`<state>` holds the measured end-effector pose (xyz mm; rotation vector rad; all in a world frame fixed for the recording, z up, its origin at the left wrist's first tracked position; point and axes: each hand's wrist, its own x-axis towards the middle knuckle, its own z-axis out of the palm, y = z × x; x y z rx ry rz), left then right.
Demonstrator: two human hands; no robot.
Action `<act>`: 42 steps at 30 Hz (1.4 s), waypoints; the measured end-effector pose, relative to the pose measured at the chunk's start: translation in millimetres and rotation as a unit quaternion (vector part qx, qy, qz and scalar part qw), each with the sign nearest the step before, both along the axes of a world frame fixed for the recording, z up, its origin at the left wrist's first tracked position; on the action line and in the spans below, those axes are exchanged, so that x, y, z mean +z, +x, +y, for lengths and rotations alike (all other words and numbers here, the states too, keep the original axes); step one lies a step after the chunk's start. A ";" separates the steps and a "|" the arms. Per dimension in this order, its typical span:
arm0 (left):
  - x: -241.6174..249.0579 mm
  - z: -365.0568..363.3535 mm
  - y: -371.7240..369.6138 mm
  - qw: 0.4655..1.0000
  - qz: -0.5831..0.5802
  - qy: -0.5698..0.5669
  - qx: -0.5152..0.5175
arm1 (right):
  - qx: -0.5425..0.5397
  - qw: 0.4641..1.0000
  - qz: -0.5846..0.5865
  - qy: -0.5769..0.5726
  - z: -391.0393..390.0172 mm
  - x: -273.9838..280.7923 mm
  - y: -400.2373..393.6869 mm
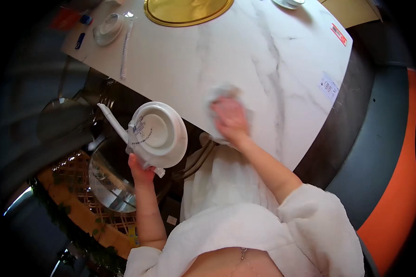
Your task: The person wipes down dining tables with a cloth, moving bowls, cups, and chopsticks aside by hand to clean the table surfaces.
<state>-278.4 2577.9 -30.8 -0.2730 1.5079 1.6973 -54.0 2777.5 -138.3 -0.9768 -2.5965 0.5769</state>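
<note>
I'm pressing my right hand (230,119), fingers flat together, on a cloth (219,94) on the marble table (272,55). My left hand (141,170) is gripping a wrapped dish set (158,134), fingers clamped underneath.

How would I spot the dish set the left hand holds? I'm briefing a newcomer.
Start at the white marble-patterned round table and drop off its near-left edge. There the left hand holds up a plastic-wrapped stack of round white dishes. Unlike the wrapped set lying on the tabletop, it is held off the table.

I wear a loose white garment of soft, fluffy fabric with wide sleeves pushed up past both elbows, forearms bare, no rings or watch visible on my left hand (141,171) or right hand (229,119).
</note>
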 end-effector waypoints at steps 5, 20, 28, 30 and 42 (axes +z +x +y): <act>-16.5 -12.6 -16.6 0.990 -0.052 0.085 -0.097 | -0.417 0.864 -0.194 0.204 34.5 -38.0 219.1; -22.7 -28.8 -14.2 0.997 -0.035 0.028 -0.070 | 0.085 0.994 0.015 0.073 21.5 -49.2 -207.8; -47.0 -47.3 -10.5 0.997 -0.042 0.048 -0.045 | 0.005 0.968 0.046 0.248 235.2 -89.3 -230.0; -56.0 -51.6 -8.2 0.994 -0.087 0.058 -0.034 | -0.159 0.969 -0.029 0.189 261.7 -76.7 -164.7; -74.4 132.3 -11.3 0.988 -0.012 0.042 -0.148 | -0.137 0.980 -0.106 0.099 54.8 -54.7 -66.3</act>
